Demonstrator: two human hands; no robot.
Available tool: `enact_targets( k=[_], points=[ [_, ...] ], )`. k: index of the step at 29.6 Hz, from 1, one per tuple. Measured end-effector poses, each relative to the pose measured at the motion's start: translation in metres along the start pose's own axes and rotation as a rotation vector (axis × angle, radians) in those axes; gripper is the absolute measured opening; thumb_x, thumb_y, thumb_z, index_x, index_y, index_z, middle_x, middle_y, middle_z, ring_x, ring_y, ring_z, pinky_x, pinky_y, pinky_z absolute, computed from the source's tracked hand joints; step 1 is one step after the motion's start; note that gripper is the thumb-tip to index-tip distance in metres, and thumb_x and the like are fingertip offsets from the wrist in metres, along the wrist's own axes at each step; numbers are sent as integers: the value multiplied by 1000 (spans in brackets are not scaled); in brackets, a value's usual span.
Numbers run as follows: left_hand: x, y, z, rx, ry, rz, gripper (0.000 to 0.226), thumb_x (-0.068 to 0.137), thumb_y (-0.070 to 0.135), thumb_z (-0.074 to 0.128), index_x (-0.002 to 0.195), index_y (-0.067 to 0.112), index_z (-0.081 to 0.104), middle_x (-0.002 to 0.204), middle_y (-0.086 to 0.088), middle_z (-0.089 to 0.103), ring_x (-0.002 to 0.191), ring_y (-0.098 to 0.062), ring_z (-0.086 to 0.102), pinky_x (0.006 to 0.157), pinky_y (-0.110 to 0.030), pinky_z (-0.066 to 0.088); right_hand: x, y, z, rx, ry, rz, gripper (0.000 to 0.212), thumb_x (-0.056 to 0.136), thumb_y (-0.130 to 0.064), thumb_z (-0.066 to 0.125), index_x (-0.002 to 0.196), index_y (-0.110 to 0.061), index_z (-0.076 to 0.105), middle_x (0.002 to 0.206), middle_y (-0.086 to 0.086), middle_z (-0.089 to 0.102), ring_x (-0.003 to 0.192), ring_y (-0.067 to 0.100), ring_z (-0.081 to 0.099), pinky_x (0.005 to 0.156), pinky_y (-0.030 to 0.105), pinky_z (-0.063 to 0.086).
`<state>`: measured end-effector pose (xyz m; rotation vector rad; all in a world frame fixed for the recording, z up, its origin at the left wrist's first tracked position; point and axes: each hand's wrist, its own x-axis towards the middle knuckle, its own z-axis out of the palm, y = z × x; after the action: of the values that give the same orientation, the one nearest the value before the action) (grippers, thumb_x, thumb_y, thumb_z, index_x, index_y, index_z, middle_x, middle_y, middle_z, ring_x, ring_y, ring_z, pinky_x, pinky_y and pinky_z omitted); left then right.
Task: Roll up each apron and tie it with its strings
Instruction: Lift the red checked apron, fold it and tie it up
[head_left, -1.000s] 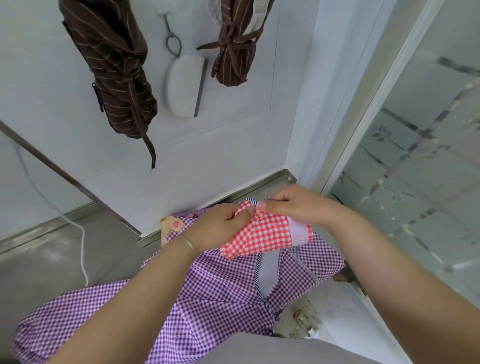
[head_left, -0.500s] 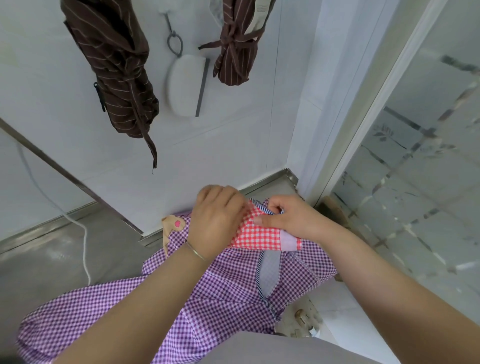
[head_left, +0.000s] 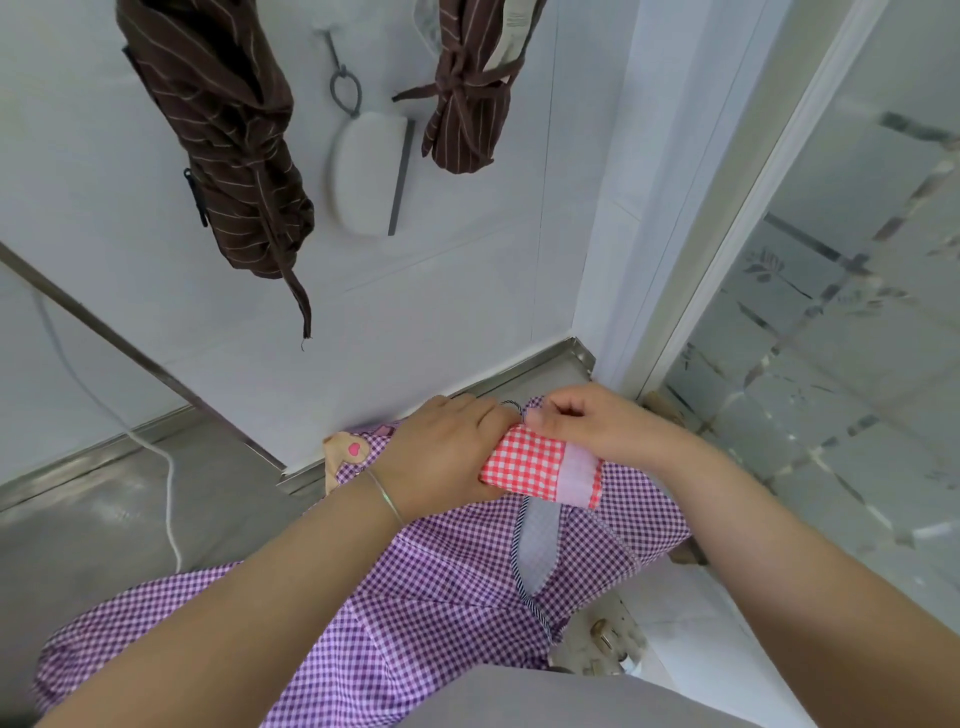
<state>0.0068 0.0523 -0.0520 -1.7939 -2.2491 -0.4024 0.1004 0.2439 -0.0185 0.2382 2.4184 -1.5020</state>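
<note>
A purple gingham apron lies spread over the steel counter and hangs off its front. Its top part, a red-and-white checked piece with a pale lilac band, is rolled into a short tube. My left hand presses down over the left end of this roll. My right hand pinches the roll's far edge, where a dark striped string end shows between the two hands. Two brown striped aprons, rolled and tied, hang on the wall: a long one and a shorter one.
A white oval board hangs from a hook between the brown aprons. A white cord runs down the wall onto the counter. A frosted glass door stands close on the right. The counter's raised steel rim meets the wall behind my hands.
My left hand has turned over on top of the roll and now presses it down. The red checked part is rolled tighter and lies lower on the purple apron.
</note>
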Motion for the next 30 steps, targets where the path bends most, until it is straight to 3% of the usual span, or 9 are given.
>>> enact_targets(
  k=[3, 6, 8, 10, 15, 18, 21, 26, 30],
  points=[
    [-4, -3, 3, 71, 73, 71, 55, 79, 60, 56, 114, 17, 52, 102, -1, 65, 90, -20, 63, 78, -35, 49, -3, -6, -22, -46, -235, 91, 54, 70, -67, 53, 92, -21, 69, 88, -7, 74, 83, 8, 70, 83, 22, 51],
    [-3, -5, 2, 113, 123, 113, 57, 79, 58, 61, 117, 17, 49, 107, -2, 66, 96, -20, 62, 84, -37, 46, -5, -12, -37, -129, -308, 76, 66, 67, -70, 56, 99, -14, 70, 99, 2, 74, 93, 19, 69, 89, 32, 52],
    [-3, -7, 1, 136, 140, 125, 57, 79, 56, 63, 118, 17, 49, 108, -2, 66, 97, -20, 61, 87, -36, 44, -7, -17, -42, -136, -352, 52, 52, 78, -60, 61, 101, -13, 67, 105, 2, 72, 87, 15, 66, 74, 27, 50],
    [-5, -9, 1, 158, 126, 125, 56, 80, 57, 61, 117, 16, 50, 108, -2, 66, 97, -19, 61, 88, -34, 41, -11, -28, -44, -147, -379, 49, 26, 86, -39, 64, 105, -21, 63, 97, -21, 70, 77, -7, 61, 66, 12, 44],
    [-9, -10, 5, 163, 50, 61, 55, 81, 61, 56, 111, 15, 61, 104, -1, 68, 91, -20, 64, 79, -35, 47, -9, -37, -29, -441, -249, -66, 33, 82, -37, 73, 113, -32, 63, 104, -24, 48, 94, -7, 46, 80, 9, 38],
    [-6, -10, 6, 143, 31, 9, 59, 79, 63, 52, 111, 14, 59, 101, -1, 69, 87, -20, 65, 75, -34, 51, -5, -34, -14, -608, -62, -100, 30, 83, -39, 72, 111, -35, 61, 105, -16, 48, 101, 2, 44, 91, 24, 41],
    [-4, -11, 5, 131, 27, -24, 58, 78, 60, 54, 111, 13, 59, 100, -2, 68, 86, -21, 65, 72, -35, 52, -4, -30, -8, -584, 78, -64, 33, 85, -40, 68, 114, -30, 56, 105, -13, 54, 98, 6, 51, 85, 27, 45],
    [-4, -13, 7, 154, -5, -14, 59, 76, 59, 56, 113, 13, 60, 108, -3, 66, 90, -21, 65, 73, -36, 52, -1, -25, -8, -662, 143, -136, 18, 89, -41, 62, 90, -23, 60, 90, -13, 50, 88, 6, 48, 76, 24, 42],
    [-3, -15, 7, 137, -31, -7, 63, 74, 61, 56, 116, 14, 59, 113, -4, 65, 93, -22, 65, 76, -36, 53, 0, -23, -11, -585, 39, -125, 17, 91, -40, 61, 98, -25, 56, 92, -18, 51, 84, 0, 49, 65, 14, 35]
  ],
)
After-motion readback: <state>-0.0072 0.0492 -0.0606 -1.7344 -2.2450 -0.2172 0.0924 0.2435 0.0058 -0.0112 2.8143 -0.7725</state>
